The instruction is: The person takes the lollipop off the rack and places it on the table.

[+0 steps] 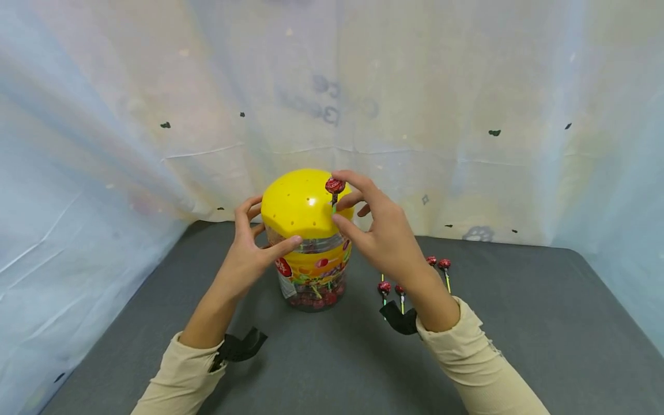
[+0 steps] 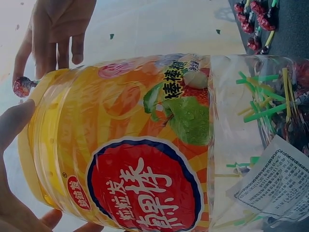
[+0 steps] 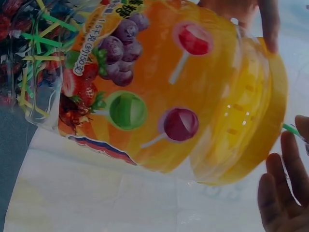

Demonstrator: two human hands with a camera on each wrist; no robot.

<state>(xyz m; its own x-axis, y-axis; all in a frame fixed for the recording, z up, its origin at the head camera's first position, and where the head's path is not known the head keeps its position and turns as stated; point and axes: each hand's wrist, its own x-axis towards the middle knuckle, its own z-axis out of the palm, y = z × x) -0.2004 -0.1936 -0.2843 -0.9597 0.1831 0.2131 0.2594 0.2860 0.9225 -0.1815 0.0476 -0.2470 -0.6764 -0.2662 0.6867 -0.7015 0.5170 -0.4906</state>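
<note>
A clear plastic jar [image 1: 316, 262] with a domed yellow lid [image 1: 290, 199] stands upright in the middle of the head view. Small holes dot the lid, and red-wrapped lollipops fill the jar's lower part, their green and yellow sticks [image 2: 263, 94] showing in the left wrist view. My left hand [image 1: 246, 253] holds the jar near its top from the left, thumb in front and fingers round the side. Between thumb and fingers, my right hand [image 1: 389, 233] pinches a red-wrapped lollipop [image 1: 335, 185], head up and stick down, at the lid's right side. Whether the stick enters a hole is unclear.
Several loose lollipops [image 1: 384, 287] lie on the dark grey table [image 1: 321, 363] right of the jar, partly behind my right forearm. A pale printed curtain [image 1: 415, 104] hangs behind and beside the table. Black straps [image 1: 241, 344] hang at my wrists.
</note>
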